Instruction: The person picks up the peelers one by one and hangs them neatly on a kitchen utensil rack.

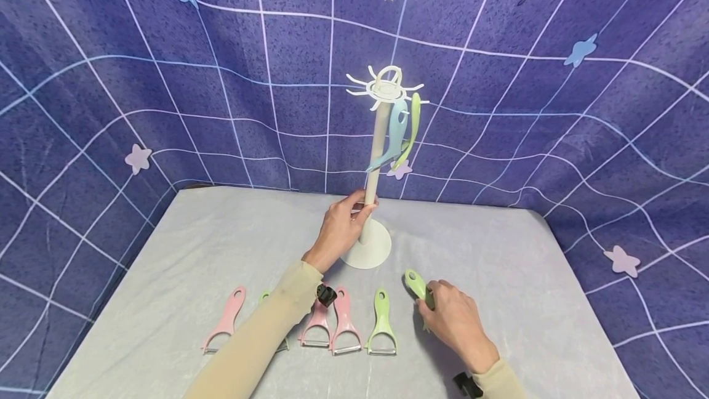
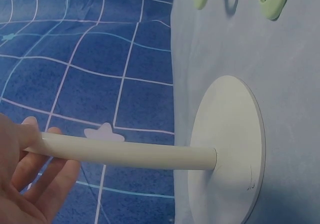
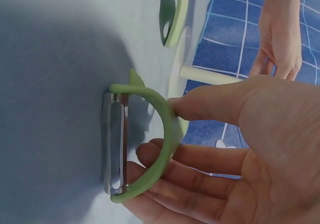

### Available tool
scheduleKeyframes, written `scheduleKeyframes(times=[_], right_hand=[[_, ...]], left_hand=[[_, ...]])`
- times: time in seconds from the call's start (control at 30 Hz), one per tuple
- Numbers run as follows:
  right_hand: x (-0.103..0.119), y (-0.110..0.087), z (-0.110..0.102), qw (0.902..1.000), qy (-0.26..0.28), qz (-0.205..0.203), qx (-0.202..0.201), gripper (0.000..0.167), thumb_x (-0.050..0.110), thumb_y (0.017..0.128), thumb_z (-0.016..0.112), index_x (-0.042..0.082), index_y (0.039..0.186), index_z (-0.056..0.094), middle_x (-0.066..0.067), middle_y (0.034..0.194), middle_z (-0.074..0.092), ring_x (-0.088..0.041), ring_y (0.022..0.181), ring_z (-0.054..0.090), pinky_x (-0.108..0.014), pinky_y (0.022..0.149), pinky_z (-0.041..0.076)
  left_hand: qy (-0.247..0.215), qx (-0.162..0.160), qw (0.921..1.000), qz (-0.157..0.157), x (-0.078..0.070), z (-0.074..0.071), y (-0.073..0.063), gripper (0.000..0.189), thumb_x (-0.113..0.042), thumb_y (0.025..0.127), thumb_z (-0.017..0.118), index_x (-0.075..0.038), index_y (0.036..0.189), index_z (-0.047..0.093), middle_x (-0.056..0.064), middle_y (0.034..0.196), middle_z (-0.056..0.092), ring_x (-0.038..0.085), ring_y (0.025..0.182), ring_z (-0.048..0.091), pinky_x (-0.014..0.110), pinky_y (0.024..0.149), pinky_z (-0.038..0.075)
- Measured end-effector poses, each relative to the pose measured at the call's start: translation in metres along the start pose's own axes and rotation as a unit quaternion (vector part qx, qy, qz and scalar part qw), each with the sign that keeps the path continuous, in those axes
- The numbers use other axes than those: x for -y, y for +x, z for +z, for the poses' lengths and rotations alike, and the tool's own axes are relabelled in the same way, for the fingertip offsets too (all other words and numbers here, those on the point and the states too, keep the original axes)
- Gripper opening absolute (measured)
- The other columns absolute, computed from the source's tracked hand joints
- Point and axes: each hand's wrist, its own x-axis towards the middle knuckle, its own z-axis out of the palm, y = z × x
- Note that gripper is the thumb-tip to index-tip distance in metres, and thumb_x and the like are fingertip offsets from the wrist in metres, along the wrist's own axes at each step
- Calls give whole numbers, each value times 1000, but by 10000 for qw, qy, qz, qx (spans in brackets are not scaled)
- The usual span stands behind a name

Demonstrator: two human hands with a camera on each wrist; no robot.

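My left hand [image 1: 340,225] holds the pole of a cream-white hook stand [image 1: 375,250] between thumb and fingers, a little above its round base. In the left wrist view the pole [image 2: 135,153] runs from the fingers to the base. Near the table's right side, my right hand [image 1: 456,320] pinches a green peeler [image 1: 414,282]. Its curved head and metal blade [image 3: 114,144] show in the right wrist view, close to the cloth. From the stand's hooks hang a light-blue peeler [image 1: 396,131] and another green peeler [image 1: 415,122].
On the grey cloth [image 1: 221,233], a green peeler [image 1: 381,319] lies between the hands. Pink peelers [image 1: 342,316] lie left of it, with another pink peeler [image 1: 229,316] farther left. My left sleeve partly covers one more green peeler [image 1: 266,294]. A blue patterned curtain [image 1: 288,36] stands behind.
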Motion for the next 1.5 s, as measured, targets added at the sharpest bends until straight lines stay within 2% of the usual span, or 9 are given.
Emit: scheduleKeyframes(times=[0.13, 0.3, 0.6, 0.77, 0.97, 1.27, 1.5], right_hand=[[-1, 1, -1, 9999, 90, -70, -123, 18, 20, 90, 85, 8, 95, 74, 3, 78, 57, -12, 61, 51, -38, 53, 50], [-3, 3, -1, 9992, 198, -160, -296, 27, 18, 89, 86, 4, 111, 79, 3, 81, 60, -9, 61, 53, -40, 56, 54], [-7, 7, -5, 9983, 327, -304, -378, 22, 18, 90, 86, 6, 108, 79, 2, 80, 62, -10, 63, 53, -39, 55, 53], [-11, 13, -14, 9962, 760, -320, -264, 24, 17, 91, 86, 7, 112, 80, 0, 84, 69, -13, 71, 61, -42, 62, 57], [-19, 24, -29, 9898, 1363, -347, -213, 29, 16, 93, 84, 5, 120, 80, -3, 94, 77, -21, 86, 75, -48, 78, 64], [-29, 38, -42, 9749, 2002, -891, -397, 30, 8, 99, 77, -4, 126, 75, -11, 102, 80, -29, 93, 79, -48, 87, 66], [-30, 48, -52, 9654, 2279, -1038, -725, 32, 6, 99, 77, -9, 128, 72, -13, 101, 80, -31, 94, 78, -45, 89, 66]], left_hand=[[10, -19, 10000, 10, 0, 0, 0, 17, -29, 108, 68, -18, 119, 74, 1, 112, 80, 19, 111, 77, 32, 93, 64], [22, -35, 10000, 24, -1, 0, 0, 16, -29, 108, 68, -18, 118, 74, 1, 112, 80, 19, 111, 77, 33, 93, 64], [42, -38, 10000, -22, -1, 0, -1, 16, -28, 108, 69, -17, 119, 74, 2, 113, 80, 20, 112, 77, 32, 94, 64], [24, -50, 10000, -8, -1, 0, -1, 16, -28, 107, 69, -18, 118, 74, 2, 112, 80, 20, 111, 77, 32, 94, 64], [-56, -38, 10000, 13, -2, 0, -1, 16, -28, 107, 69, -18, 118, 75, 2, 112, 80, 19, 110, 77, 30, 93, 64], [-46, -10, 10000, -42, -2, -1, -1, 18, -28, 107, 70, -16, 120, 75, 2, 113, 80, 21, 111, 76, 33, 94, 64], [-43, 0, 10000, -37, -1, -1, -1, 18, -29, 107, 70, -18, 119, 75, 2, 113, 80, 20, 111, 76, 32, 94, 64]])
